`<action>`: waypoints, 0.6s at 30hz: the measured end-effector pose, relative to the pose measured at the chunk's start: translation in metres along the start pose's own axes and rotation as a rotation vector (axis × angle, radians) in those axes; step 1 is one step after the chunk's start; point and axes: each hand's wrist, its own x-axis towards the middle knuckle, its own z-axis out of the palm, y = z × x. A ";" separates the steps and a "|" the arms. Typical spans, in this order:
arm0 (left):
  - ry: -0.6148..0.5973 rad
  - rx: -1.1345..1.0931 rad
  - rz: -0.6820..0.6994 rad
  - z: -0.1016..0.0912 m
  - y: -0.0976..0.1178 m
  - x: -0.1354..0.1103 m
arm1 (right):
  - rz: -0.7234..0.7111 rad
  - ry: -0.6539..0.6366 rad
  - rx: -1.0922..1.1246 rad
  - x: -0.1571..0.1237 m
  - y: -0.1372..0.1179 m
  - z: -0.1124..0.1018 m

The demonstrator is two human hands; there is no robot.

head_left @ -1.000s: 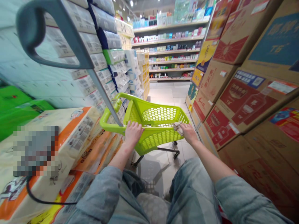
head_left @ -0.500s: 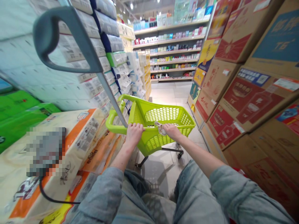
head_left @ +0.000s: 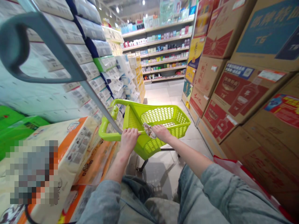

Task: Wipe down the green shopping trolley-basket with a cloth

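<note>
The left hand (head_left: 128,140) is closed over the near rim of the lime-green shopping cart (head_left: 149,146), fingers curled down the rim. The right hand (head_left: 161,132) is partly closed and pinches a crumpled pale item (head_left: 148,130) just above the same rim, toward the cart's center. A grey pull handle (head_left: 53,40) rises from the cart's left corner. Cream-and-orange tissue packs (head_left: 70,149) stand along the left side of the aisle, and printed cardboard cartons (head_left: 243,93) are stacked along the right. Product shelves (head_left: 156,46) stand beyond the cart.
</note>
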 end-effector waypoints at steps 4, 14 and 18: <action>0.008 -0.003 0.003 0.001 0.002 0.001 | 0.055 -0.035 -0.036 -0.024 0.036 -0.001; 0.012 0.002 0.014 0.000 0.006 0.004 | 0.215 -0.076 -0.104 -0.088 0.146 -0.003; 0.010 0.009 0.011 -0.001 0.008 0.003 | 0.258 -0.066 -0.121 -0.104 0.175 0.001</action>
